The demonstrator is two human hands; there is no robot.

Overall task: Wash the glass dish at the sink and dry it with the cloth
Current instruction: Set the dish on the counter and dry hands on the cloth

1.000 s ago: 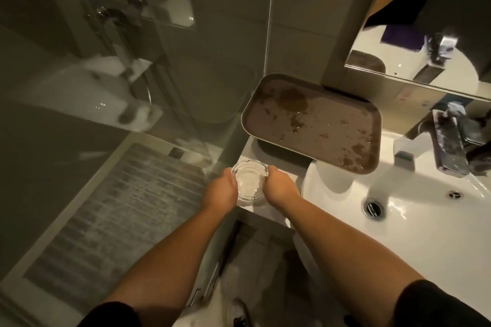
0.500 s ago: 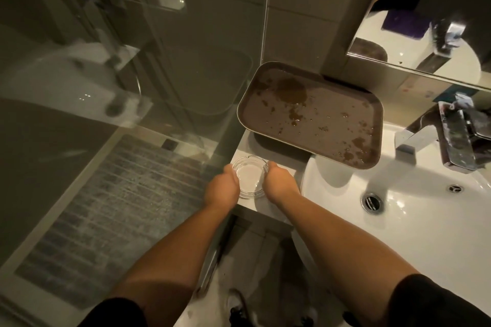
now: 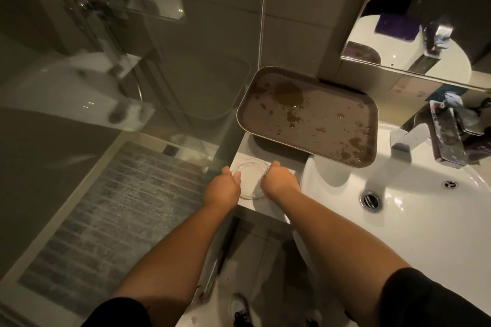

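The glass dish [image 3: 249, 180] is being shown at the centre of the frame, resting on the white ledge [image 3: 268, 207] just left of the sink [image 3: 414, 223]. The dish is clear, round and shallow, and it is lying flat with its opening upward.

The dish is being flanked by 2 bare hands. The left hand [image 3: 221, 188] is being held against the dish's left rim, with the thumb tip lying over the rim edge. The right hand [image 3: 277, 180] is being held against the right rim, knuckles toward the camera. Both hands are curled loosely around the sides of the dish; whether the rim is actually being squeezed or only touched cannot be told from this view, since the fingers are hidden behind the backs of the hands.

A brown tray [image 3: 308, 117] is being shown just above the dish, toward the upper centre of the frame. Its surface is spotted with darker wet patches. Its right end is overhanging the basin of the sink, and its left end is lying on the ledge.

The drain [image 3: 372, 200] is being shown in the basin at the right of the frame, and the tap [image 3: 449, 138] is being shown at the right edge, above the basin. A mirror [image 3: 414, 42] is being shown in the upper right corner.

A glass shower screen [image 3: 127, 61] is occupying the upper left of the frame, and a grey striped mat [image 3: 111, 210] is lying on the floor at the lower left.
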